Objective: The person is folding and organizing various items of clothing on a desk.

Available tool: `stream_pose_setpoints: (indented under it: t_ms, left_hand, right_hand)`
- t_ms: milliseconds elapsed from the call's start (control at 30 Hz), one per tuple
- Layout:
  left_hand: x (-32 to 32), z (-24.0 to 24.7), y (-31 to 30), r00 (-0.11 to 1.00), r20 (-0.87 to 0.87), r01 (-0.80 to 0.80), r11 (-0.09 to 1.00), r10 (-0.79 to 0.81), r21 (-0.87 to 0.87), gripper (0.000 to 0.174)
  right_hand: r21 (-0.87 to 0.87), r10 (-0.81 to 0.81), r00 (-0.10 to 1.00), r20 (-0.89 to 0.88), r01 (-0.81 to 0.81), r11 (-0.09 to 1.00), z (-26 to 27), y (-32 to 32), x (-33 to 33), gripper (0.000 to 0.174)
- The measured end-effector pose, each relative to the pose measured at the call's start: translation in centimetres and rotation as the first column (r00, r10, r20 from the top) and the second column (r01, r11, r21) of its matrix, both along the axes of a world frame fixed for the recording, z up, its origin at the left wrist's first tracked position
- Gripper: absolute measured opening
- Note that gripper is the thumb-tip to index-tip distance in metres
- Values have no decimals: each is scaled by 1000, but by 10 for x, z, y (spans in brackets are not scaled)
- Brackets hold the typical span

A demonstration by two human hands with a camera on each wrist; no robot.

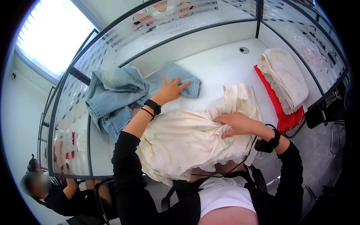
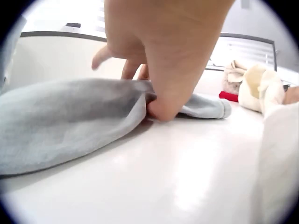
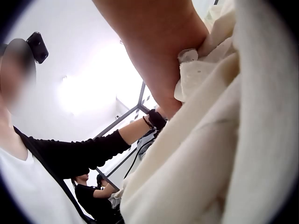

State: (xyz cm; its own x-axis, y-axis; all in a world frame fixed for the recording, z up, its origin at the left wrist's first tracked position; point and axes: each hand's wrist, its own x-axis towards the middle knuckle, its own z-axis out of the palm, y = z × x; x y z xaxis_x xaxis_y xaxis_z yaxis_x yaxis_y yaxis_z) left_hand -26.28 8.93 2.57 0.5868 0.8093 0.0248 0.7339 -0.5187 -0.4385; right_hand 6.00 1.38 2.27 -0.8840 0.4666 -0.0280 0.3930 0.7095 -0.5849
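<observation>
My left hand [image 1: 169,90] lies with spread fingers on a leg of light-blue jeans [image 1: 114,88] at the table's left side. In the left wrist view its thumb presses at the near edge of the denim [image 2: 70,121], where the fabric folds up. My right hand [image 1: 240,123] rests on a rumpled cream garment [image 1: 180,131] with faint green marks, index finger and thumb apart; its other fingers are hidden. Close to the right wrist camera, folds of the cream cloth [image 3: 187,154] bunch against this hand. The garment hangs over the table's front edge.
A folded cream cloth [image 1: 287,75] lies on a red fringed cloth [image 1: 275,101] at the right. Framed glass partitions [image 1: 195,17] border the white table [image 1: 217,63], which has a round cable hole [image 1: 244,50]. Another person [image 1: 56,191] sits at the lower left.
</observation>
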Motion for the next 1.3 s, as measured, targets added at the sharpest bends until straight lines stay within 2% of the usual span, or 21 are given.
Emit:
stream_pose_setpoints:
  t_ms: [33, 100, 133, 200, 300, 400, 533, 633, 733, 1033, 1133, 1233, 1300]
  left_hand:
    - [-3, 2, 2, 999, 22, 26, 998, -25, -64, 57]
    - [-13, 20, 5, 994, 81, 87, 979, -74, -184, 51]
    - [-23, 34, 3, 977, 100, 199, 974, -189, -105, 41]
    - [-50, 63, -5, 955, 32, 290, 953, -294, 92, 41]
    - [-74, 96, -33, 960, -156, 249, 963, -231, 105, 41]
    - [-86, 94, -63, 973, -126, 215, 955, -192, 203, 41]
    - [-87, 80, -72, 965, -14, 260, 946, -262, 193, 37]
    - [-83, 68, -63, 956, 90, 259, 947, -280, 192, 41]
    - [-75, 70, -60, 975, 83, 196, 972, -208, 129, 44]
    - [-63, 68, -60, 964, -54, 266, 943, -261, 202, 57]
    - [-64, 63, -58, 962, -90, 272, 945, -259, 182, 55]
    - [-67, 60, -58, 940, -146, 331, 930, -309, 158, 45]
    - [-67, 62, -59, 946, -95, 320, 942, -310, 106, 35]
  right_hand:
    - [-12, -12, 1000, 24, 12, 1000, 1, -2, 0, 64]
    - [-4, -8, 999, -46, 8, 1000, -5, -2, 1, 64]
    - [3, -5, 997, -80, 5, 1000, -6, -1, 2, 64]
    - [-34, -17, 999, -37, 16, 999, 1, 0, 2, 63]
    - [-70, -5, 999, -35, 3, 998, 0, 4, 0, 62]
    - [-103, -18, 998, -61, 12, 995, 0, 5, -1, 61]
    - [-120, -34, 995, -89, 23, 993, 2, 5, -2, 60]
    - [-131, -44, 997, -67, 35, 991, 3, 5, -2, 60]
    - [-147, -50, 998, -27, 45, 988, 6, 4, -2, 60]
    - [-147, -44, 999, -22, 40, 988, 5, 4, -2, 59]
    - [-145, -41, 999, -6, 40, 989, 5, 5, -2, 59]
    - [-141, -39, 999, -6, 38, 989, 5, 5, -2, 59]
    - [-138, -36, 998, -42, 30, 990, 3, 5, -2, 59]
